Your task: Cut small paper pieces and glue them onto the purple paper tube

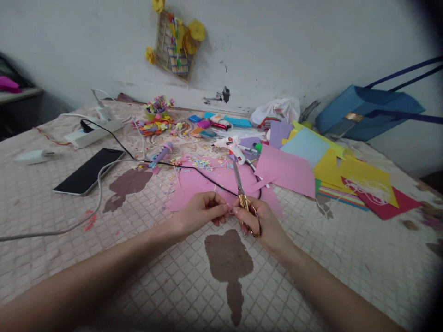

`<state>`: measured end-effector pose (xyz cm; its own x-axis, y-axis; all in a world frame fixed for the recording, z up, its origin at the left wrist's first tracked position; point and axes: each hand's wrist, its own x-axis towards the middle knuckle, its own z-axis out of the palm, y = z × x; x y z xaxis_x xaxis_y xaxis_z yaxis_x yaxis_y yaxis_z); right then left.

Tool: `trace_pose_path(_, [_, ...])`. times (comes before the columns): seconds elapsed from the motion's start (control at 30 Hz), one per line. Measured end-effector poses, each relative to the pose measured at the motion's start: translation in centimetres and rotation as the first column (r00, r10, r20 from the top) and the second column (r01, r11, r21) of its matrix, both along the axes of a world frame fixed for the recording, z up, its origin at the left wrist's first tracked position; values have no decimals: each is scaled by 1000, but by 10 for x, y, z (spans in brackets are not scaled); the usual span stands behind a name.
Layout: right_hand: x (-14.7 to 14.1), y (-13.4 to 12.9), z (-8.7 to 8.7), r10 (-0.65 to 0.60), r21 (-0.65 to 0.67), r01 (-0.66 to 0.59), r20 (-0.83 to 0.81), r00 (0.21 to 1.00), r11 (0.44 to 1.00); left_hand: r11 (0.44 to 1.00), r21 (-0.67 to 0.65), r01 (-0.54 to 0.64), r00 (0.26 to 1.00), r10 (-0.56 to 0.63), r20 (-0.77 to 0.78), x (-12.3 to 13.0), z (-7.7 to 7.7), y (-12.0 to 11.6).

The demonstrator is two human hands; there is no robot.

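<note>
My left hand (209,210) and my right hand (258,219) meet at the middle, fingertips pinched together on a tiny pink piece of paper (230,209). Gold-handled scissors (238,177) hang on my right hand, blades pointing away from me. Beneath and just beyond my hands lies a pink sheet of paper (197,184), with small colourful paper clippings (200,163) scattered on it. Farther out rests a white glue gun (233,146), its black cord running across the sheet. A purple decorated stick-like piece (161,154) lies to the left.
At left are a dark tablet or phone (89,171), a white power strip (93,131) and trailing cables. Coloured paper sheets (332,161) pile up at right, by a blue bag (367,113). Paper flowers (159,106) stand at the back; a yellow-flowered wall decoration (178,46) hangs above.
</note>
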<state>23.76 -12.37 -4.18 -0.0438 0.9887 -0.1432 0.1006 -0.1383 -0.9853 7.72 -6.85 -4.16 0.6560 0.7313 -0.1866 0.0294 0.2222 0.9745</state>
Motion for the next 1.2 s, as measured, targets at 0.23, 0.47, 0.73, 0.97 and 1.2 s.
trace_pose_path(0.23, [-3,-3,3,6,19,-5,-32,999,1000,992,-16,-124,988,125,86,-3,3,4])
trace_pose_path(0.47, [-4,-10,1,95,12,-98,140,986,995,956,-119,-269,926,291,241,-6,7,10])
trace_pose_path(0.73, [-6,-8,2,104,44,-119,262,959,992,945,-109,-309,899,327,290,-6,7,9])
trace_pose_path(0.97, [-7,-9,2,104,38,-117,254,962,992,945,-95,-313,903,327,278,-5,6,9])
trace_pose_path(1.2, [-7,-9,2,105,54,-125,278,955,991,946,-91,-312,906,325,270,-5,6,9])
